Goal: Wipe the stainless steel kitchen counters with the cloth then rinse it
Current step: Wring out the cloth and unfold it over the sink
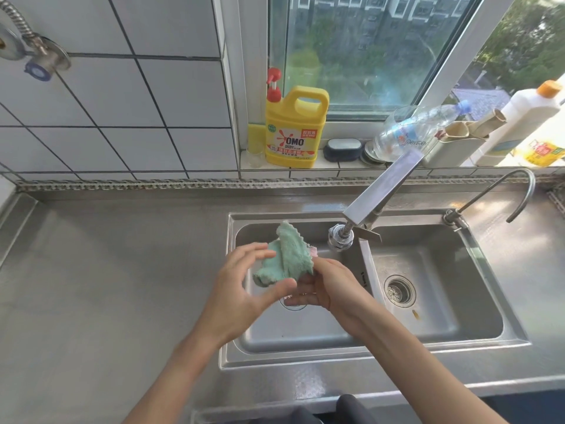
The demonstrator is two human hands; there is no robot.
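Holding the green cloth (282, 258) bunched over the sink's (342, 359) left basin, the left hand (241, 289) pinches it while the right hand (330, 289) grips underneath; behind the sink, a yellow jug (292, 130) reads "OMO".

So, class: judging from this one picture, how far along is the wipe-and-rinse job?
Wiping looks finished or paused: the counter is bare and the cloth is off it. In hand: both hands hold the cloth over the left sink basin, the left hand pinching one end, the right hand gripping the other. Left: rinsing, since no water is visibly running from the tap.
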